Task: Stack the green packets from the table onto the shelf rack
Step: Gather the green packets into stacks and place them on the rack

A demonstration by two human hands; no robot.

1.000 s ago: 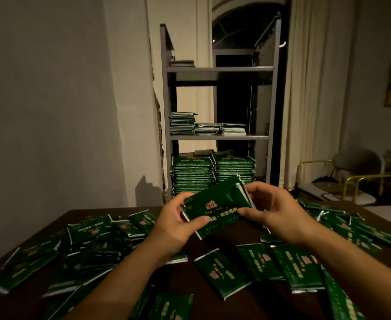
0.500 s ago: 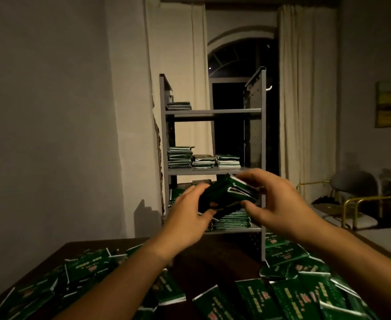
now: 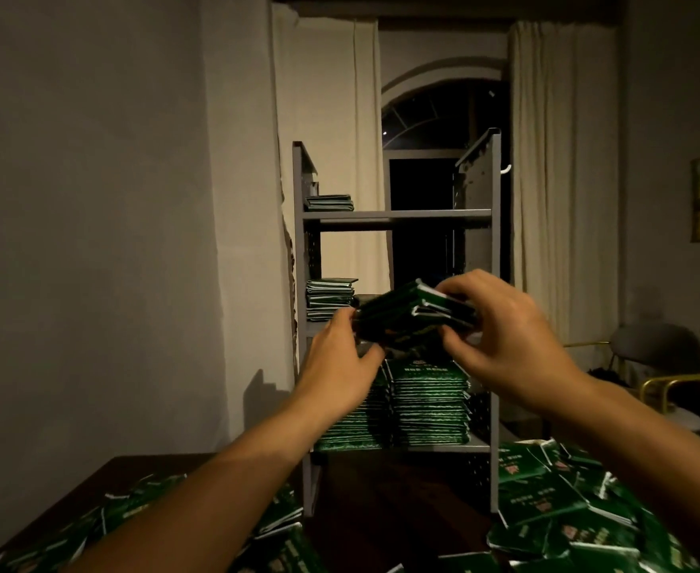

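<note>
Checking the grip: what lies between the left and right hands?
In the head view, a bundle of green packets spans between the left hand and right hand.

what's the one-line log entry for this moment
left hand + right hand grip packet bundle | raised before shelf rack | not placed

Shelf rack [image 3: 394,215] stands behind the table [image 3: 398,510] — packets [image 3: 555,502] strewn on it.

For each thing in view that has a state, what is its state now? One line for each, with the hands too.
Left hand: grips the bundle's left end.
Right hand: grips the bundle's right end.
Bundle of green packets: held up before the rack, tilted.
Shelf rack: upright, stacks on three shelves.
Bottom stacks: tall, fairly neat.
Loose packets: scattered on the table.
</note>
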